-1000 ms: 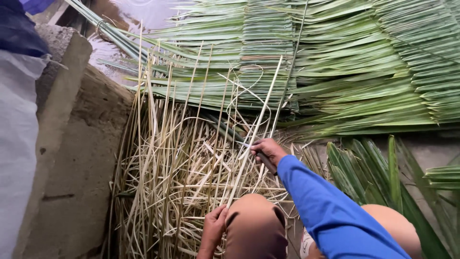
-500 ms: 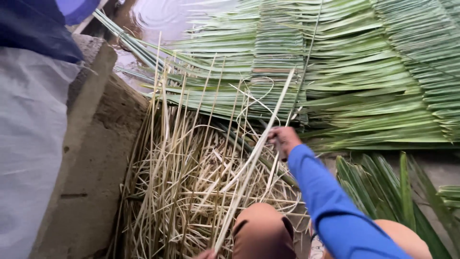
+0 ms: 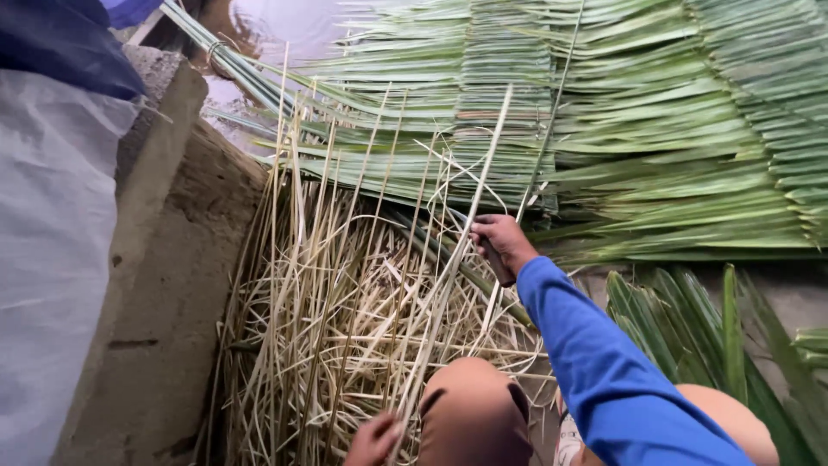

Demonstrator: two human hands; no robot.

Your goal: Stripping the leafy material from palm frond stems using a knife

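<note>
Right hand (image 3: 500, 243), closed on a dark knife handle (image 3: 495, 260), has slid toward 12 o'clock along the pale leaf rib (image 3: 457, 259), while left hand (image 3: 373, 438) pinches its lower end.

A grey concrete floor (image 3: 776, 280) carries everything. A heap of pale stripped palm strips (image 3: 328, 311) lies on it, beside stacked green palm leaves (image 3: 655, 129).

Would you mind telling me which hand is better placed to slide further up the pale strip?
Probably the right hand: it grips a dark-handled tool against the pale strip at mid-length, with free strip above. The left hand pinches the bottom end, beside the knee.
</note>
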